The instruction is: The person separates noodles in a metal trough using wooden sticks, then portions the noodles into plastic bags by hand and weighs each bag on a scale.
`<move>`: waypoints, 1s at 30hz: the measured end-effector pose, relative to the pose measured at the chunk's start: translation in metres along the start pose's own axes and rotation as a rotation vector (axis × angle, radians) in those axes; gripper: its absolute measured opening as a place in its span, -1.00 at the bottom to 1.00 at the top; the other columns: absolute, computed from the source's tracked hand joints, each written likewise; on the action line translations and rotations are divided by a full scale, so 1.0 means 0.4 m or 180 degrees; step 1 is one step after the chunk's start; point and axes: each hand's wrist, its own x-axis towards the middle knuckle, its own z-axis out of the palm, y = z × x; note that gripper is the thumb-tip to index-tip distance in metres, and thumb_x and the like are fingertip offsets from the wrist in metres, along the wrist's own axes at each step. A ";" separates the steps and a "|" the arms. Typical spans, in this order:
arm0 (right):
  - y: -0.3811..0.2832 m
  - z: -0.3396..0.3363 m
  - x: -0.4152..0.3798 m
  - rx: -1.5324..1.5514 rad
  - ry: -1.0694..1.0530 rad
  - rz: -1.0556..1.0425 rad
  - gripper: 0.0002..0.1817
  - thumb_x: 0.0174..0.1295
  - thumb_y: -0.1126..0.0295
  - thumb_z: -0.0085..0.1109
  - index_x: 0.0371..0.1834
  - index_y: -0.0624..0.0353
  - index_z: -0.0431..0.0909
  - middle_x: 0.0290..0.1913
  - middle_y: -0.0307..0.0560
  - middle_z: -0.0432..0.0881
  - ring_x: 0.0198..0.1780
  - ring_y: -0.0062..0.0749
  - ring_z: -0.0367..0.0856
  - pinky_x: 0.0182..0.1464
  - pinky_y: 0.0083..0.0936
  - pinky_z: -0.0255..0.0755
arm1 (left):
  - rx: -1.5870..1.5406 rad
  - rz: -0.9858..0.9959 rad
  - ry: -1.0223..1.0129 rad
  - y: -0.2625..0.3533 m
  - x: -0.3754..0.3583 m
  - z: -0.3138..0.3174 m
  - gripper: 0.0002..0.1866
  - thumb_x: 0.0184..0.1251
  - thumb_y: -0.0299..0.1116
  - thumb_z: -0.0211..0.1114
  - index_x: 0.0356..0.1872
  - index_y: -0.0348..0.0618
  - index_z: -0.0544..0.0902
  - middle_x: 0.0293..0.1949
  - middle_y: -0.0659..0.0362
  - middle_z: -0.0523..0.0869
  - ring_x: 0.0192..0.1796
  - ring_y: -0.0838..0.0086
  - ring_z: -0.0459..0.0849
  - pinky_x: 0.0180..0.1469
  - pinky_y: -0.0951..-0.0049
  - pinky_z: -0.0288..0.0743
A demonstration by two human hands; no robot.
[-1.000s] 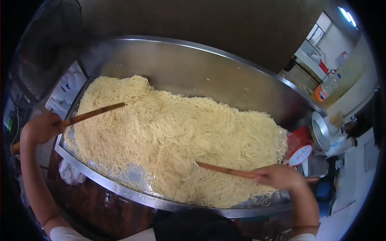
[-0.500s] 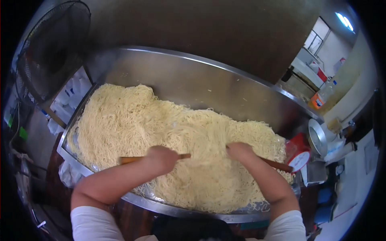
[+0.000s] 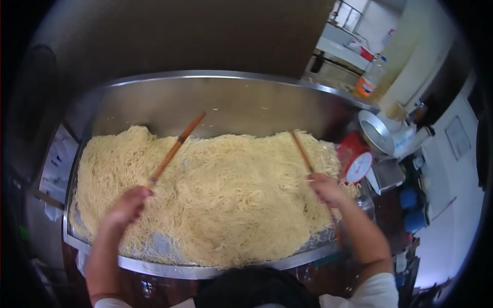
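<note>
A broad heap of pale thin noodles (image 3: 236,195) covers much of a metal tray (image 3: 195,271). My left hand (image 3: 131,204) is closed round a wooden stick (image 3: 176,149), which slants up and right over the noodles' left part. Near the heap's right side, my right hand (image 3: 324,189) grips a second wooden stick (image 3: 302,150). Its far end points up and slightly left, and its near end shows below the hand, beside the forearm. Both hands are slightly blurred.
To the right stand a red scale (image 3: 355,158), a round metal bowl (image 3: 376,131) and a square metal container (image 3: 389,175). A bottle with an orange label (image 3: 368,79) is at the upper right. Blue containers (image 3: 415,219) sit lower right.
My hands have moved apart, the left one leftward and the right one slightly rightward. Both sticks have swung from lying low to pointing away from me. The view has shifted, and the fan is no longer distinct.
</note>
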 end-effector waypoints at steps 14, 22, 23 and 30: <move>0.208 0.418 -0.153 0.2138 -0.1589 0.0339 -0.38 0.26 0.26 0.16 0.36 0.12 0.16 0.07 -0.03 0.54 0.07 -0.22 0.55 0.03 -0.26 0.50 | -0.1466 0.0248 -0.1777 -0.097 0.082 0.705 -0.82 0.35 -0.43 0.03 -0.09 -0.14 0.51 -0.36 0.21 0.59 -0.42 0.56 0.57 -0.42 0.56 0.47; 0.247 0.306 -0.121 0.2525 -0.1504 0.0561 -0.49 0.35 0.17 0.03 0.34 0.01 0.23 0.04 -0.08 0.56 0.01 -0.21 0.59 -0.04 -0.16 0.55 | 0.1169 0.1841 -0.3017 -0.011 0.121 0.679 -0.54 0.32 -0.36 0.10 0.27 -0.07 0.42 -0.14 0.13 0.70 -0.10 0.39 0.65 -0.05 0.41 0.54; 0.246 0.306 -0.128 0.2327 -0.1345 0.0518 -0.49 0.35 0.22 0.04 0.34 0.01 0.22 0.02 -0.08 0.56 -0.04 -0.23 0.60 -0.09 -0.21 0.57 | 0.1704 0.2290 -0.3055 -0.002 0.140 0.670 -0.56 0.33 -0.33 0.13 0.24 -0.07 0.46 -0.13 0.13 0.70 -0.08 0.38 0.66 -0.02 0.40 0.54; 0.336 0.198 -0.236 0.2371 -0.1209 0.0829 -0.41 0.24 0.49 0.12 0.35 0.03 0.17 -0.13 -0.09 0.60 -0.32 -0.43 0.61 -0.35 -0.53 0.55 | 0.1603 0.2281 -0.0108 0.246 0.481 0.443 -0.61 0.18 -0.13 0.31 -0.05 -0.15 0.66 0.02 -0.05 0.64 0.03 0.14 0.63 0.11 0.33 0.48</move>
